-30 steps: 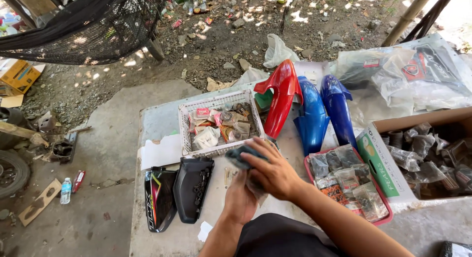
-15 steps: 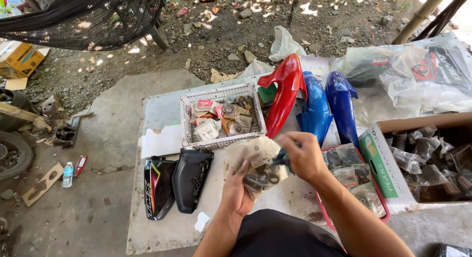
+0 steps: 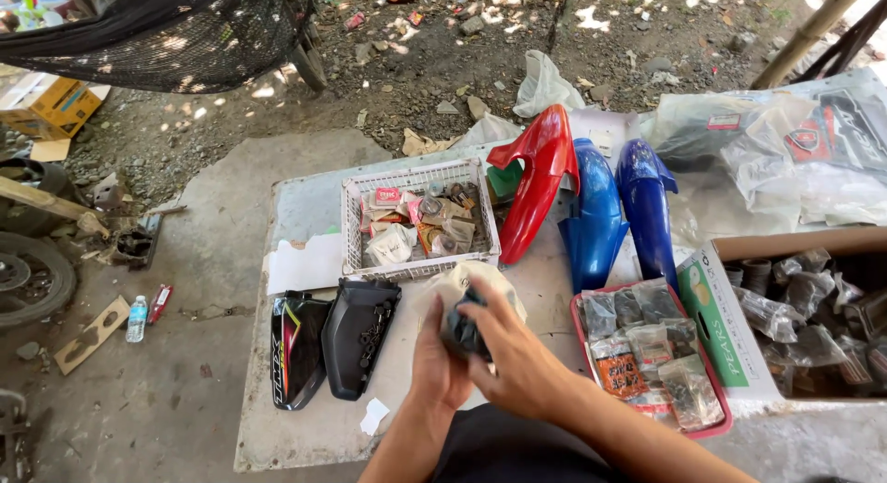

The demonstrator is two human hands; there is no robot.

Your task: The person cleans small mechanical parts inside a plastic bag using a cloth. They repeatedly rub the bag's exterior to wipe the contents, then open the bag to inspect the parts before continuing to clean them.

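Note:
Both my hands meet over the concrete slab [image 3: 305, 428], holding a small dark part in a clear plastic bag [image 3: 462, 331]. My left hand [image 3: 432, 368] cups it from below. My right hand [image 3: 513, 358] wraps over it from the right. Just beyond them stands a white wire basket [image 3: 356, 252] full of small packaged parts. Two black motorcycle side covers [image 3: 356, 335] lie to the left of my hands.
A red fender [image 3: 540, 178] and two blue fenders [image 3: 591, 215] lean at the back. A red tray [image 3: 577, 307] of bagged parts and a cardboard box [image 3: 730, 326] of parts sit right. Dirt ground, a tyre [image 3: 28, 275] and a bottle [image 3: 137, 317] lie left.
My hands have come closer together around the bagged part, and the right hand now covers it. The view shifted slightly downward and left.

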